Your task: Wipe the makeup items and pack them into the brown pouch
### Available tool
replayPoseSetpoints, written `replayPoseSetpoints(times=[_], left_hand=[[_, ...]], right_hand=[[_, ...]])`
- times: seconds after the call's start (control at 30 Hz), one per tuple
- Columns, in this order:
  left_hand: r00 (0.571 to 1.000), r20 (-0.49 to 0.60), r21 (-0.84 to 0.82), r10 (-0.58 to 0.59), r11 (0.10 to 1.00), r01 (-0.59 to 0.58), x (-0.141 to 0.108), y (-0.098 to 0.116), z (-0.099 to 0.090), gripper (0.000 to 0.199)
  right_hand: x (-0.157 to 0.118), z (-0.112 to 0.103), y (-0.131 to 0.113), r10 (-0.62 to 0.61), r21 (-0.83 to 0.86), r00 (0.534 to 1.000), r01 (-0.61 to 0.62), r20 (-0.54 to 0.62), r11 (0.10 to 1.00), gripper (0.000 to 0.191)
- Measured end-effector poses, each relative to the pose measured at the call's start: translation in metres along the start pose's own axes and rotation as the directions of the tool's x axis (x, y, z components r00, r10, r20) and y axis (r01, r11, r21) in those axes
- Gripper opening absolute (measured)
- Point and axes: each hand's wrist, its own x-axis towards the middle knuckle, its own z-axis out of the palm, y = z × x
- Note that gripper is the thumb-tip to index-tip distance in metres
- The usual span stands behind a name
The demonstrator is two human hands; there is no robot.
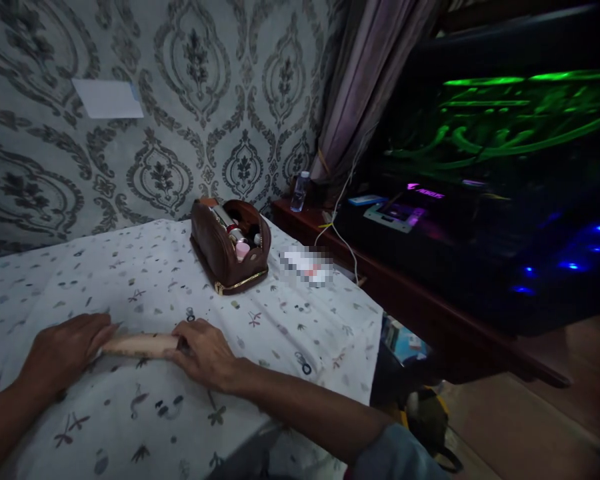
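Low over the patterned white sheet, my left hand (73,347) has its fingers closed on the left end of a long, slim beige object (139,344). Its kind is not clear; it looks like a flat case seen edge-on. My right hand (205,353) grips the right end, thumb and fingers curled round it. Beyond the hands stands a brown leather cosmetic bag (207,257) with its zipped top gaping. Tubes and bottles show inside, among them one with a pink cap (242,251).
A blurred-out item (307,267) lies right of the bag, on the sheet (280,373). Further right, a dark red wooden desk (415,290) bears a clear bottle (300,192), white cables and a computer case (500,153) with green lights. Patterned wallpaper rises behind.
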Motion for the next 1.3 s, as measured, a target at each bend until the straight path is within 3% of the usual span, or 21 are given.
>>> replayPoseSetpoints(times=[0.23,0.4,0.53,0.7,0.8,0.9,1.03,1.3], left_hand=[[0.986,0.159,0.117,-0.05,0.993,0.031,0.017,0.005,0.01,0.052],[0.982,0.185,0.033,-0.035,0.999,0.03,0.027,0.015,0.021,0.046],[0.991,0.126,-0.058,0.049,0.997,-0.042,0.029,0.046,0.031,0.04],[0.988,0.062,-0.075,0.143,0.988,-0.138,0.032,0.103,0.038,0.031],[0.989,0.024,-0.074,0.143,0.987,-0.141,0.033,0.119,0.041,0.03],[0.981,0.017,-0.072,0.194,0.979,-0.193,0.033,0.113,0.044,0.033],[0.968,0.054,-0.077,0.246,0.967,-0.241,0.03,0.088,0.045,0.033],[0.987,0.156,-0.149,0.047,0.989,-0.023,0.016,0.021,0.045,0.035]], right_hand=[[0.002,-0.001,0.002,0.047,-0.041,0.999,-0.046,0.012,0.998,0.026],[0.004,-0.004,0.002,0.15,0.059,0.989,-0.148,-0.014,0.987,0.031],[0.007,-0.002,0.004,0.216,0.138,0.975,-0.209,-0.043,0.968,0.023],[0.01,0.002,0.01,0.166,0.112,0.981,-0.155,-0.098,0.982,0.02],[0.011,0.001,0.012,0.155,0.088,0.981,-0.145,-0.12,0.986,0.022],[0.011,0.0,0.013,0.151,0.082,0.982,-0.143,-0.11,0.986,0.021],[0.012,0.0,0.015,0.158,0.098,0.983,-0.149,-0.089,0.984,0.015],[0.016,0.002,0.02,0.201,0.177,0.976,-0.185,-0.08,0.967,0.007]])
